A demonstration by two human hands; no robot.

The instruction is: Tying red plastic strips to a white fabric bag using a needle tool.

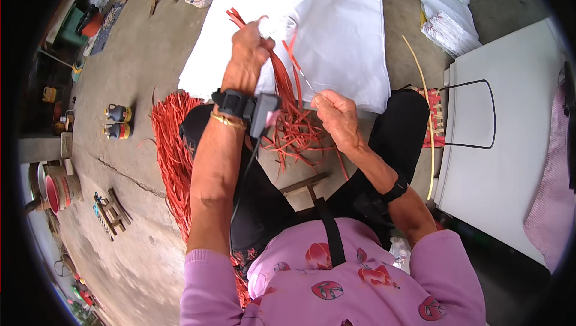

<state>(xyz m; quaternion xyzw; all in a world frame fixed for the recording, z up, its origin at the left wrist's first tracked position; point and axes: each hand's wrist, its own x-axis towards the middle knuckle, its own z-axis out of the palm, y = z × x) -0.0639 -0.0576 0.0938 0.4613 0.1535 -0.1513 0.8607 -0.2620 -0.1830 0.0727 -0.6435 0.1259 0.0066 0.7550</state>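
Note:
White sheet-like woven plastic [354, 38] lies in front of me, with a bunched part [277, 27] beside my left hand. My left hand [247, 47] is closed on a bundle of red plastic strips [279, 77], whose short ends poke out above the fingers. The strips' long ends hang down between my knees into a loose tangle. In my closed right hand [337, 115] is a thin metal needle [308, 83], its tip pointing up and left. A red strip [292, 56] runs from the needle's far end toward the bunched white plastic.
A thick heap of red strips [171, 146] lies by my left leg. To the right stand a white cabinet-like box [489, 122], a thin black wire loop [493, 113] and a yellow strip [425, 86]. Dark jugs [118, 113] and a small wooden stool [111, 213] are on the left floor.

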